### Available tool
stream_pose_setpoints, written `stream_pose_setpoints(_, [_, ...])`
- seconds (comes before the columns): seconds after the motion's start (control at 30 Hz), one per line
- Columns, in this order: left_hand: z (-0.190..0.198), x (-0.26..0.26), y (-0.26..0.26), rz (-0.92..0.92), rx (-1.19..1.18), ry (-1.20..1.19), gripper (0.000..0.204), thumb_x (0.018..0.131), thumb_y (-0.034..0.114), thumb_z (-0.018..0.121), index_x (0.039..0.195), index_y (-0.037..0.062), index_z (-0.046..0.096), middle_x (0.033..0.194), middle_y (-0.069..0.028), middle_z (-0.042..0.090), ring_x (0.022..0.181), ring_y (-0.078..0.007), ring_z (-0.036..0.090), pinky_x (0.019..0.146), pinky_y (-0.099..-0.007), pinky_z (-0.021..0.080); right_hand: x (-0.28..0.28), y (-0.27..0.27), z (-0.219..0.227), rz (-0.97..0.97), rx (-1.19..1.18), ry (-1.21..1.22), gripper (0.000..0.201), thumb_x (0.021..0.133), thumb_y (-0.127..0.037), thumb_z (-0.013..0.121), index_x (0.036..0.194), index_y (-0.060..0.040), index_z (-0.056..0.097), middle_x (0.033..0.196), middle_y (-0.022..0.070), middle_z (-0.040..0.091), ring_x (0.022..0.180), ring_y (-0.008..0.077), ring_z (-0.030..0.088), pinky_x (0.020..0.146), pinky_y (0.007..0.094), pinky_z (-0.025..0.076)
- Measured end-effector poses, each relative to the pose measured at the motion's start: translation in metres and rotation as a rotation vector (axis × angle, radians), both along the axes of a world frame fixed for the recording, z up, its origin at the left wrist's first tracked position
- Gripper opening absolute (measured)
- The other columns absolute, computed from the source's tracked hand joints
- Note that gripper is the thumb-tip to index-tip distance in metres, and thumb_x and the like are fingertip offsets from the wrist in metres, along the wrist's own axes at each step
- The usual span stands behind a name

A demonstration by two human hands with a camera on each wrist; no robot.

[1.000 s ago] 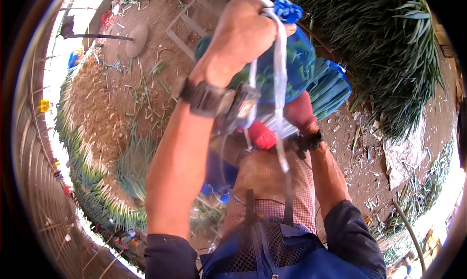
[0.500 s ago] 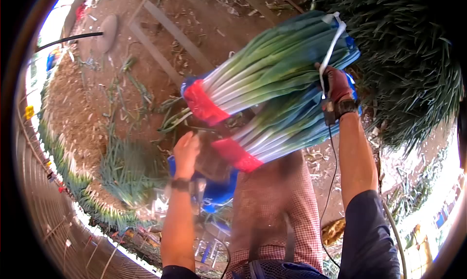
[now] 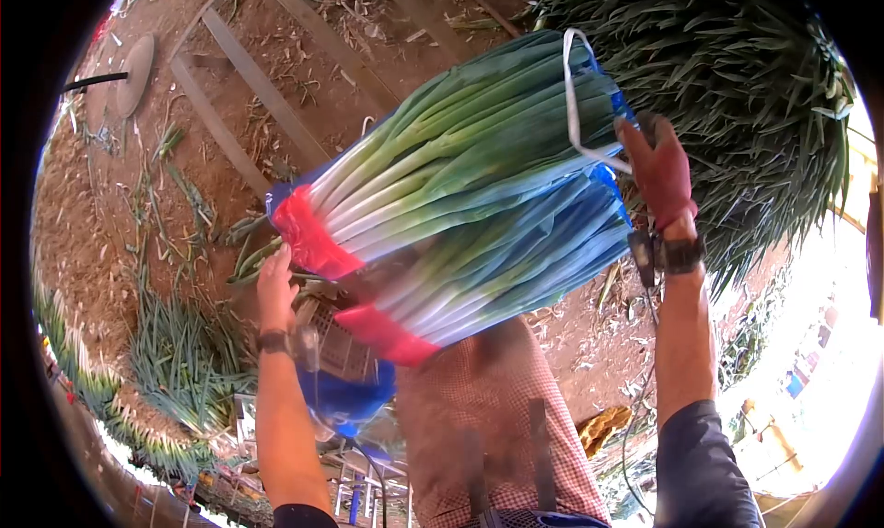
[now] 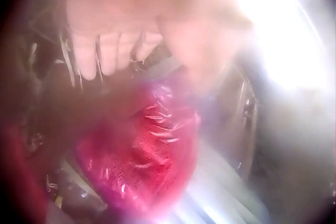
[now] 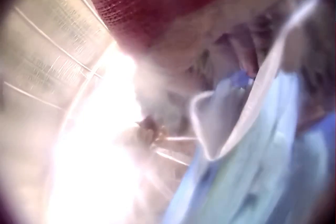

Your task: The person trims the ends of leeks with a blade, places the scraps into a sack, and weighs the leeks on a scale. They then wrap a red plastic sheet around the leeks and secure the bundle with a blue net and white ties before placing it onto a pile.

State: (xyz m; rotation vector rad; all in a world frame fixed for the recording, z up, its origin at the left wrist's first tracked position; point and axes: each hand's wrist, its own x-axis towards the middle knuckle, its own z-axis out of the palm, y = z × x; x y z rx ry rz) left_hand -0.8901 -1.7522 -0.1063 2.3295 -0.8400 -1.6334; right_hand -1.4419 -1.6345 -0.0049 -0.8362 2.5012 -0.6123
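Observation:
Two bundles of long green onions lie side by side in clear and blue plastic, the farther bundle (image 3: 460,141) and the nearer bundle (image 3: 516,261). Red wrapping (image 3: 308,233) covers the farther one's white end. Beside that end is my bare left hand (image 3: 276,289), fingers extended; in the left wrist view its straight fingers (image 4: 107,53) are above the red wrap (image 4: 152,155). My right hand (image 3: 658,169), in a red glove, is at the leafy ends with fingers extended, by a white strap (image 3: 573,104). The right wrist view shows the strap (image 5: 257,92) looped over the plastic.
A big heap of green onions (image 3: 727,77) stands at the upper right. Metal rails (image 3: 267,86) lie on the dirt floor. Loose onions (image 3: 184,353) and a blue plastic item (image 3: 345,390) are at the lower left, and a round disc (image 3: 136,75) is at the upper left.
The raised bag came down, and both bundles now lie flat, farther left in view. My left hand let go of the strap and moved to the red end. The right hand's fingers opened.

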Motion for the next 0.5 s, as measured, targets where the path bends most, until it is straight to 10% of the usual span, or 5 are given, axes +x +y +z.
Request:
stream_pose_setpoints(0.23, [-0.078,-0.008,-0.007,0.181,-0.025,0.376,0.044,0.092,0.030,0.072,0.125,0.0044,0.060,0.116,-0.0066,0.069,0.098,-0.0189,0.069,0.089,-0.0348,0.056,-0.045,-0.019,-0.133,0.159,0.147,0.201,0.060,0.094,-0.053,0.061,0.120,0.0018,0.064,0.115,0.0241,0.068,0.104,0.0396,0.065,0.087,0.0434,0.051])
stream_pose_setpoints(0.3, [-0.089,0.004,0.003,0.275,0.011,0.507,0.037,0.093,0.024,0.071,0.123,0.0041,0.061,0.112,-0.0074,0.070,0.096,-0.0209,0.071,0.089,-0.0364,0.057,-0.059,-0.012,-0.163,0.562,-0.058,0.527,0.059,0.094,-0.052,0.060,0.120,0.0017,0.064,0.108,0.0211,0.070,0.096,0.0335,0.067,0.086,0.0408,0.050])
stream_pose_setpoints(0.33, [-0.092,0.007,0.009,0.295,-0.036,0.519,0.035,0.092,0.019,0.069,0.122,0.0032,0.061,0.111,-0.0079,0.071,0.095,-0.0220,0.071,0.089,-0.0373,0.057,-0.043,-0.020,-0.158,0.573,-0.062,0.515,0.059,0.094,-0.052,0.060,0.120,0.0017,0.064,0.108,0.0211,0.070,0.096,0.0335,0.067,0.086,0.0408,0.050])
stream_pose_setpoints(0.4, [-0.082,0.002,0.027,0.326,-0.146,0.501,0.034,0.089,0.009,0.065,0.122,0.0018,0.060,0.108,-0.0093,0.071,0.096,-0.0235,0.071,0.089,-0.0383,0.058,-0.007,-0.042,-0.125,-0.002,-0.053,-0.086,0.029,0.103,-0.007,0.044,0.126,-0.0007,0.061,0.119,0.0203,0.064,0.106,0.0349,0.062,0.092,0.0384,0.049])
stream_pose_setpoints(0.5, [-0.067,0.013,0.070,0.480,-0.081,0.502,0.038,0.086,0.005,0.065,0.124,0.0040,0.060,0.111,-0.0104,0.070,0.097,-0.0244,0.071,0.088,-0.0401,0.059,-0.013,-0.043,-0.136,0.180,-0.207,-0.147,0.029,0.098,0.004,0.050,0.124,-0.0012,0.061,0.113,0.0190,0.065,0.102,0.0344,0.064,0.088,0.0390,0.051])
